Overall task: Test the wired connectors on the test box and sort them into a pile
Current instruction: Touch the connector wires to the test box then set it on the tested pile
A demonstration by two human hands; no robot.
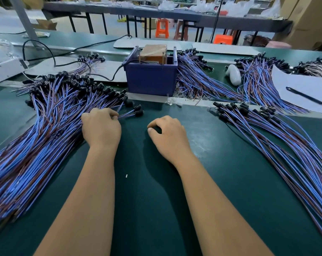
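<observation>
A: Start at the left of the frame. What's there?

B: A big fanned pile of wired connectors (51,115), blue and brown leads with black heads, spreading from the lower left up toward the centre. The left hand (101,128) sits on its right edge, fingers curled down into the leads, pinching a few of them. Two black connector heads (139,110) stick out just right of that grip, touching the green worktop (156,200).

A: And above the hands?

B: The test box (152,74), a dark blue bin with a brown taped block inside and a black cable (108,78) running off to its left. It stands at upper centre, well apart from both hands.

A: The right hand?

B: The right hand (168,135) rests on the bare worktop at centre, fingers loosely curled, thumb tucked near the forefinger. That grip holds nothing; no lead touches it.

A: Further right?

B: A second pile of connectors (267,126) slants from centre right down to the lower right corner, heads pointing toward the box, clearly apart from the right hand. Behind it, more bundles (202,78) lie against the box's right side. At upper right, a white sheet (304,89) with a black pen (306,96) lying on it, and a white rounded object (234,74) between the bundles.
</observation>
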